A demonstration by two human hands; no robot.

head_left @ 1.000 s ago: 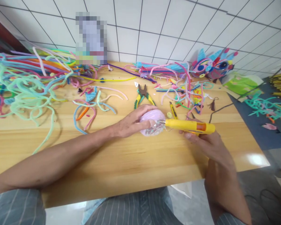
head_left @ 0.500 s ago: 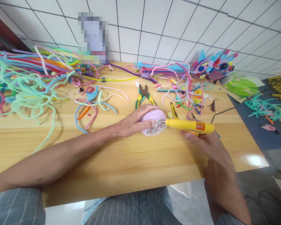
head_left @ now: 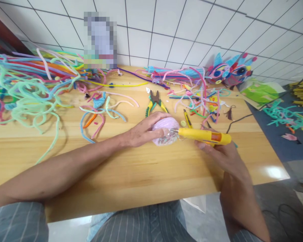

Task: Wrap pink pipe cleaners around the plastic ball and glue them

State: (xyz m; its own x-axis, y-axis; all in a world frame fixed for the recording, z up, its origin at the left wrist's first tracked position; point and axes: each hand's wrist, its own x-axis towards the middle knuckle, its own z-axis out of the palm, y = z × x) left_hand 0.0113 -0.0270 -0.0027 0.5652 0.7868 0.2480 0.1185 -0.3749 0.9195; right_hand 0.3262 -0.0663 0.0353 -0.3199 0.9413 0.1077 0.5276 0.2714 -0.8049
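Observation:
My left hand point(head_left: 148, 129) is closed around a rounded lilac ball point(head_left: 170, 123) that looks wound with fuzzy strands, its lower front shiny and partly see-through. The fingers lie over its far side and the thumb presses on the near side. From the right, a yellow hot glue gun point(head_left: 204, 135) lies level in my right hand point(head_left: 221, 153), which grips its handle. Its metal nozzle points left and meets the ball's right side beside my thumb; whether glue is coming out is too small to see.
Pliers point(head_left: 155, 101) with yellow-green handles lie just beyond the ball. A yellow utility knife point(head_left: 188, 118) is near the gun. Tangled pipe cleaners point(head_left: 32, 94) cover the left of the wooden table point(head_left: 131, 174). Colourful finished figures point(head_left: 229, 70) stand at the back right. A dark cord point(head_left: 239, 121) crosses the right side.
Almost nothing differs. Both hands, the ball and the glue gun keep the same places, with the nozzle still at the ball.

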